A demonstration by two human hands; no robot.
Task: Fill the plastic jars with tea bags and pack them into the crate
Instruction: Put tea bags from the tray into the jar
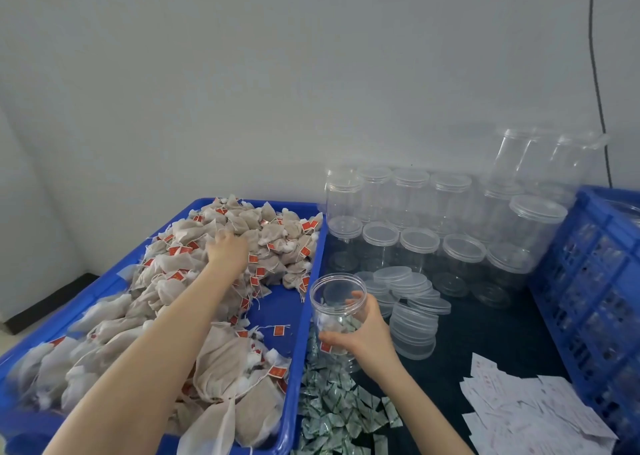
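A blue tray on the left holds a heap of beige tea bags with red tags. My left hand reaches far into the heap, fingers down among the bags; whether it holds any I cannot tell. My right hand grips an open clear plastic jar just right of the tray's edge. A few tea bags lie in the jar's bottom. A blue crate stands at the right edge.
Several empty lidded jars stand in rows behind, some stacked at the back right. Loose clear lids are piled beside the held jar. Small green-white sachets lie at the front, white paper slips at the right. A cable hangs on the wall.
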